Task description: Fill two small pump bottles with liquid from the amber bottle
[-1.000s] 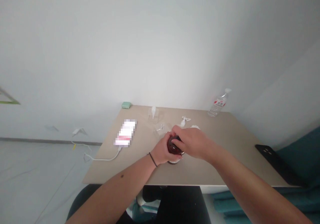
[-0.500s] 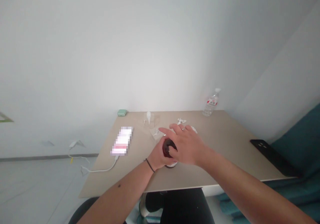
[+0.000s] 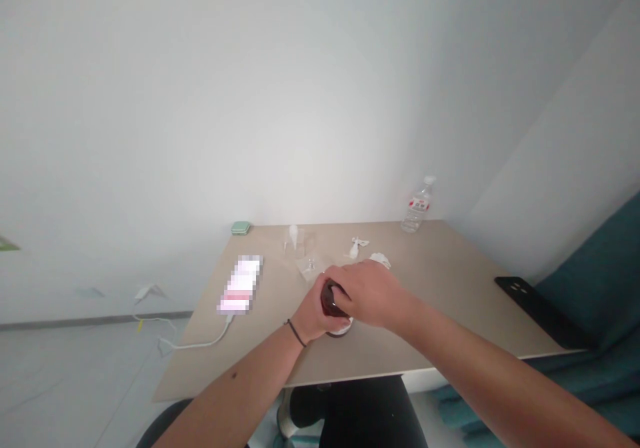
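Observation:
A dark brown, round jar (image 3: 331,301) with a pale band near its base stands at the front middle of the table. My left hand (image 3: 311,311) is wrapped around its side, a dark band at the wrist. Over the top lies my right hand (image 3: 367,291), its thumb and fingers curled onto the jar's upper part. Between them the two hands cover much of the jar, so its lid cannot be made out clearly. Just behind the hands are a clear plastic bag (image 3: 310,267), a crumpled white piece (image 3: 381,260) and a small white item (image 3: 355,248).
On the table (image 3: 425,301), a phone (image 3: 241,285) with a white cable lies left. A green case (image 3: 241,228), a clear cup (image 3: 295,240) holding something white and a water bottle (image 3: 418,206) stand along the back. A black flat object (image 3: 543,311) lies at the right edge.
The right hand's fingers, spread above the jar before, have drawn in and closed around its top. My left hand keeps its hold. The view has shifted slightly.

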`<state>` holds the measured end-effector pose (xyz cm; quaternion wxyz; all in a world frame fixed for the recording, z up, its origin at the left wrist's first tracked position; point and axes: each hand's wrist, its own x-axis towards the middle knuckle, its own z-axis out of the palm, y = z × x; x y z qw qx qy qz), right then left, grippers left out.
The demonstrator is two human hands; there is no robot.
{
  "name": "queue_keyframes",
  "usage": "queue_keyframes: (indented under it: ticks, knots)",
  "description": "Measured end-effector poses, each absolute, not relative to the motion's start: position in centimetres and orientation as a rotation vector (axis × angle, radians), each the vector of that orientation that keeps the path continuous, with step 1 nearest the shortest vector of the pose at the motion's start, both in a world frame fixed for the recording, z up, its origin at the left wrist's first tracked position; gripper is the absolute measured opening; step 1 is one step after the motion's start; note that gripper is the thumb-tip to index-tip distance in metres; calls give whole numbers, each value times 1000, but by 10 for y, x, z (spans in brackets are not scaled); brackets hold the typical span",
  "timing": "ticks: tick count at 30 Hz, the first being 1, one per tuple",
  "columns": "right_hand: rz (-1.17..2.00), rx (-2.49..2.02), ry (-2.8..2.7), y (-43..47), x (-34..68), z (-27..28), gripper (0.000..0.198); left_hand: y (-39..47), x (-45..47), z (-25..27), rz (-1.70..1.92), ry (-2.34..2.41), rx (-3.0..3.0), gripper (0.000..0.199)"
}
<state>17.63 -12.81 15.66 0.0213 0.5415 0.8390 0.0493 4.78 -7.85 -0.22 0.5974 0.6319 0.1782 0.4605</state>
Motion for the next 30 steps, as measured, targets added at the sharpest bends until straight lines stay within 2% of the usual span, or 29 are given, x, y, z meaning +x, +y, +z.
queue_keyframes:
  ticks: [4, 8, 12, 16, 19, 26, 30]
  knots:
    - [254, 1618, 2688, -129, 175, 154, 40, -79, 49, -2, 1128, 372, 1457, 86]
    - [195, 1659, 2665, -126, 179, 153, 35, -79, 49, -8, 1067, 394, 1390, 84]
    - [43, 1849, 2938, -108, 203, 151, 26, -80, 46, -8, 1093, 414, 1423, 83]
    - [-162, 2135, 2869, -79, 236, 116, 13, -82, 45, -6, 1100, 428, 1418, 83]
    - [-187, 2309, 2672, -67, 254, 74, 7, -83, 45, -6, 1085, 428, 1385, 86]
    - [27, 2291, 2532, -76, 272, 21, 27, -82, 44, -16, 1075, 480, 1456, 100]
    - [58, 2283, 2572, -80, 279, 12, 34, -85, 37, -23, 1279, 612, 1709, 113]
